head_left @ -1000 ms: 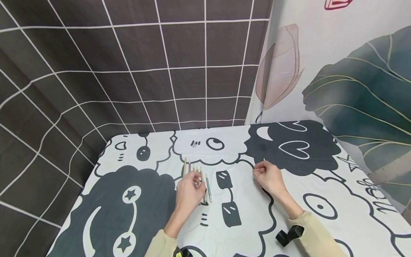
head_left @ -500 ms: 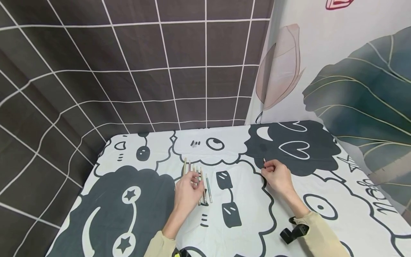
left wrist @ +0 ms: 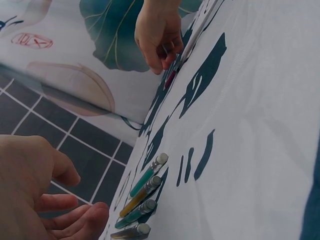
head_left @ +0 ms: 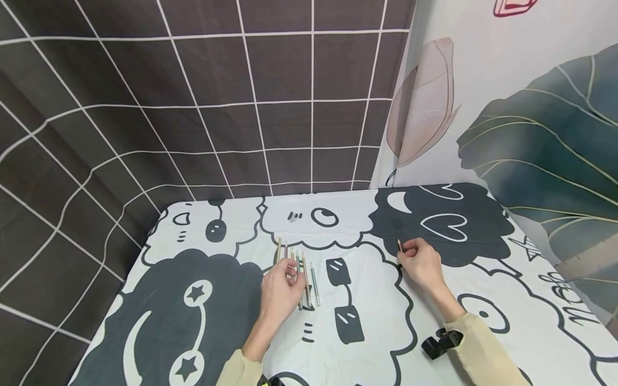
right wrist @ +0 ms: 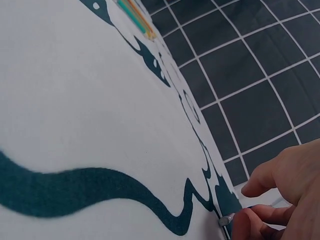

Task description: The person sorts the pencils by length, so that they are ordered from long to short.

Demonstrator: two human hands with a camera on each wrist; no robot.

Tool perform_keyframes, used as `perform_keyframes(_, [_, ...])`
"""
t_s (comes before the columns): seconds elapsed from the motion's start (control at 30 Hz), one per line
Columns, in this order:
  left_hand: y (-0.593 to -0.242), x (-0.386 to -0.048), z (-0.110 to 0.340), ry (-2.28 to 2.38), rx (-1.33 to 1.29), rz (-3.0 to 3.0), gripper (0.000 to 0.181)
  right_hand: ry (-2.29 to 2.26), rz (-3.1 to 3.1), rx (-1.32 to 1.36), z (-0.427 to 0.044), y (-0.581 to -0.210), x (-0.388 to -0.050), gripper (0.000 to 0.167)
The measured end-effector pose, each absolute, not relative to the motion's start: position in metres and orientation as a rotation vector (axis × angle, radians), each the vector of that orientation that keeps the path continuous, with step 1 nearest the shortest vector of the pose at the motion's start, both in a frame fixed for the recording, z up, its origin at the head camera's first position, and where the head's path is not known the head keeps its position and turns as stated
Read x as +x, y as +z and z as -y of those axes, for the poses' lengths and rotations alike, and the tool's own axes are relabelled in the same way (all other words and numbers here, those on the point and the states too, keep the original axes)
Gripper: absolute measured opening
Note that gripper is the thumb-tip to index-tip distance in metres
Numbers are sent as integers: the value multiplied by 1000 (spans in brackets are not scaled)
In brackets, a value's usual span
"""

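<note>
Several pencils lie roughly side by side on the cloth in the head view. My left hand is over them. In the left wrist view its fingers are loosely bent with nothing between them, beside the eraser ends of green and yellow pencils. To the right, my right hand pinches a single pencil low at the cloth, its tip pointing away from me. That pencil looks dark red in the left wrist view; its metal end shows under the fingertips in the right wrist view.
A black-and-white cartoon cloth covers the table. Behind it hangs a dark grid-patterned curtain, with a leaf-printed white curtain at the right. Each wrist wears a small black camera.
My right hand has moved right and slightly forward with the pencil, then slowed. My left hand has stayed over the pencils, shifting only slightly left.
</note>
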State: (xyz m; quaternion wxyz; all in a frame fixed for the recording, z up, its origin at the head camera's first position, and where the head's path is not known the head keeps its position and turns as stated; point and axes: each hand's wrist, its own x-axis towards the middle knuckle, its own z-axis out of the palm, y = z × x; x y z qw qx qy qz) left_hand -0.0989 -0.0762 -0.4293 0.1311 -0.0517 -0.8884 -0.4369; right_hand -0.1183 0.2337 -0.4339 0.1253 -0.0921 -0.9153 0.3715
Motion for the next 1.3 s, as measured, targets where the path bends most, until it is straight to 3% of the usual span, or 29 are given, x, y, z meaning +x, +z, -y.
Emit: perform_keyframes(1.3, [-430, -96, 85, -1316, -124, 2584, 25, 856, 2811, -315, -234, -440, -137, 25])
